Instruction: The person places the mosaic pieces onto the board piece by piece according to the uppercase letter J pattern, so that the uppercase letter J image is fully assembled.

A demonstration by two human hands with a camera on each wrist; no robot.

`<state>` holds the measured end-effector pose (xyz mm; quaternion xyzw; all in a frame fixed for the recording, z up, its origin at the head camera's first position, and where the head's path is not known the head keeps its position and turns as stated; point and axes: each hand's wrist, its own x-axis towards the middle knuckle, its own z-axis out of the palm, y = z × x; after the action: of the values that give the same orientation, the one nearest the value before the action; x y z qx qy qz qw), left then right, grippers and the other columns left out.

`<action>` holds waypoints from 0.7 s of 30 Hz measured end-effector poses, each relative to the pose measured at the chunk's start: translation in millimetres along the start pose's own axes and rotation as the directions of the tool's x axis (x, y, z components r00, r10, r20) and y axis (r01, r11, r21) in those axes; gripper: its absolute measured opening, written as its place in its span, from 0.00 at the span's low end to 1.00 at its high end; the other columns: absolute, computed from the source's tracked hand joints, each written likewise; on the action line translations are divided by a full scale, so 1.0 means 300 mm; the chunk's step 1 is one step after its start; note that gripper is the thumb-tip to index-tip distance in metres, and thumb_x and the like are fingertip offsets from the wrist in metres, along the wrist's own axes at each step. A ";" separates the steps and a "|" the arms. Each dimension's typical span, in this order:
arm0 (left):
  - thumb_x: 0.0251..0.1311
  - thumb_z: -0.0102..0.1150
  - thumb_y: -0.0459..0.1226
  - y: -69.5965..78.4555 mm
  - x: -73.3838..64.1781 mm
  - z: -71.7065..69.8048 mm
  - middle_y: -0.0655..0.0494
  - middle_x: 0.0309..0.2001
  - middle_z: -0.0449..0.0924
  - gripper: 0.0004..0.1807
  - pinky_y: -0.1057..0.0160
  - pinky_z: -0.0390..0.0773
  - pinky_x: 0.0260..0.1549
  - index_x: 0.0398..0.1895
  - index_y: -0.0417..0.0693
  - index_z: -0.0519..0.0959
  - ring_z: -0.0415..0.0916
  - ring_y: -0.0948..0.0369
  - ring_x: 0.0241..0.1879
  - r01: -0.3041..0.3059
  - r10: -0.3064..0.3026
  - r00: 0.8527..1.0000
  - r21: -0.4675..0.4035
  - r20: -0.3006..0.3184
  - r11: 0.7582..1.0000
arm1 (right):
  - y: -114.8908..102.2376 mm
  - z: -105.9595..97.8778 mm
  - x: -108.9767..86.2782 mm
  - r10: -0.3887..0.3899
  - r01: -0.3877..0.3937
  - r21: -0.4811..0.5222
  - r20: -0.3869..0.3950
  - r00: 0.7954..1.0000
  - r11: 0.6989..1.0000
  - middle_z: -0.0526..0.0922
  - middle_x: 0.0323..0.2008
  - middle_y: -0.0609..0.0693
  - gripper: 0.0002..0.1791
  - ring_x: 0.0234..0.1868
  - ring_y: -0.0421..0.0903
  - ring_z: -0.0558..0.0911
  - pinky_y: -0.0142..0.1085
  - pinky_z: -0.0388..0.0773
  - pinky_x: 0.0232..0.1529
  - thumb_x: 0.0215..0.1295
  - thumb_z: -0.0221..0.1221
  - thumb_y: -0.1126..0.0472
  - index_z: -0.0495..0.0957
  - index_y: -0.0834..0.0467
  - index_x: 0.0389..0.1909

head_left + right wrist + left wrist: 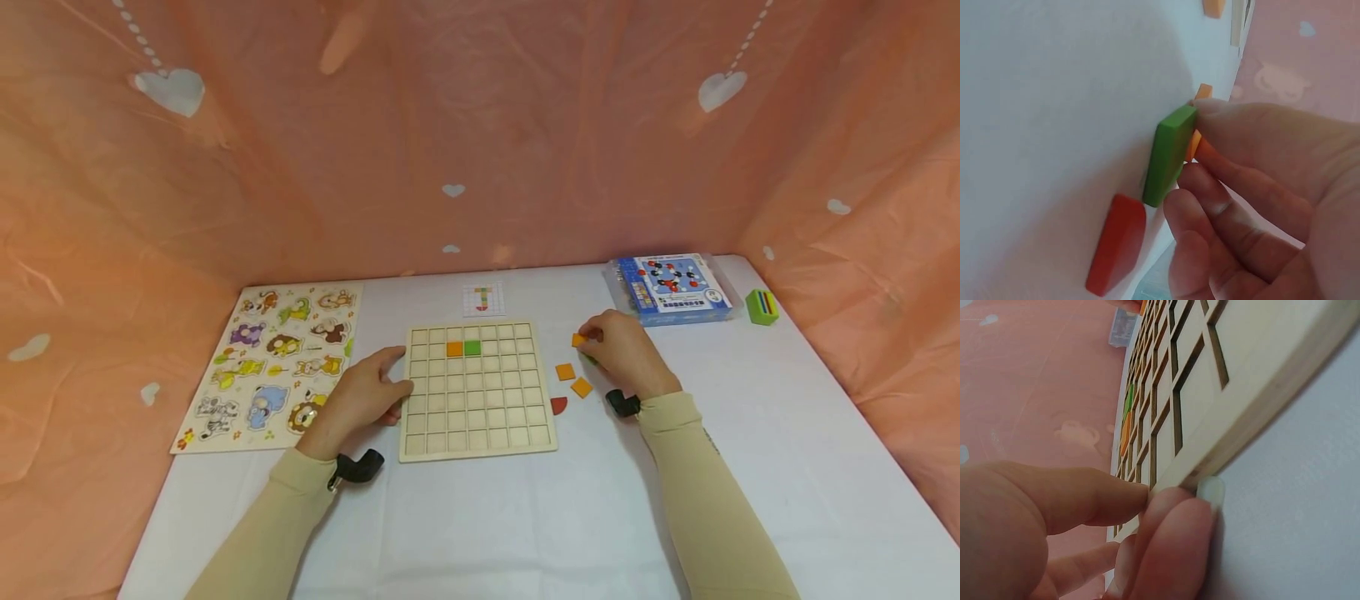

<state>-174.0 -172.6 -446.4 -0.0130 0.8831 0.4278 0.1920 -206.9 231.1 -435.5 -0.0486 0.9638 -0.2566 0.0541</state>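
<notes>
A wooden grid board (480,392) lies on the table, with an orange square tile (455,349) and a green square tile (472,347) side by side in an upper row. My left hand (363,396) holds the board's left edge, thumb and fingers at the rim. To the right of the board, my right hand (622,350) pinches an orange square tile (577,340). Close by its fingertips is a green tile (1169,156), with a red piece (1116,244) beside it. Two orange tiles (565,372) and a red quarter-round piece (559,406) lie between board and hand.
A pattern card (483,298) showing a J-shaped figure lies behind the board. An animal puzzle board (262,367) is at left. At the back right are a boxed set (675,287) and a small green block (762,307) with coloured strips. Pink curtains surround the table.
</notes>
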 end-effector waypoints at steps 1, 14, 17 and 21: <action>0.74 0.64 0.40 0.000 0.000 0.000 0.50 0.28 0.83 0.40 0.63 0.87 0.27 0.85 0.50 0.61 0.83 0.61 0.22 0.000 0.000 1.000 -0.001 0.001 1.000 | 0.000 0.000 0.000 -0.001 0.001 -0.002 0.001 1.000 1.000 0.86 0.52 0.61 0.14 0.49 0.56 0.81 0.51 0.83 0.55 0.74 0.67 0.61 0.88 0.63 0.55; 0.74 0.64 0.39 0.002 0.004 0.007 0.51 0.26 0.82 0.40 0.62 0.88 0.27 0.85 0.51 0.62 0.82 0.61 0.22 -0.004 0.004 1.000 -0.021 -0.004 1.000 | -0.096 0.031 0.013 -0.055 0.055 0.024 0.020 0.998 0.998 0.86 0.51 0.57 0.14 0.48 0.54 0.82 0.49 0.85 0.54 0.75 0.66 0.58 0.88 0.61 0.54; 0.74 0.64 0.39 0.001 0.001 0.006 0.51 0.26 0.82 0.39 0.63 0.88 0.26 0.85 0.51 0.62 0.82 0.61 0.21 -0.003 0.003 1.000 -0.018 -0.010 1.000 | -0.157 0.059 0.039 -0.111 0.110 0.023 0.037 0.993 0.994 0.87 0.50 0.56 0.15 0.47 0.53 0.83 0.49 0.86 0.55 0.74 0.68 0.57 0.89 0.61 0.53; 0.74 0.64 0.39 0.000 -0.001 0.007 0.51 0.25 0.82 0.39 0.63 0.87 0.25 0.85 0.51 0.62 0.81 0.61 0.21 -0.007 0.006 1.000 -0.024 -0.013 1.000 | -0.230 0.101 0.070 -0.192 0.191 0.014 0.045 0.980 0.981 0.88 0.49 0.56 0.14 0.47 0.52 0.85 0.48 0.86 0.56 0.74 0.69 0.56 0.90 0.60 0.52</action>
<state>-172.9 -170.9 -447.5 -0.0150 0.8793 0.4387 0.1850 -219.3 154.1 -428.6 -0.1468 0.9519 -0.2639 0.0518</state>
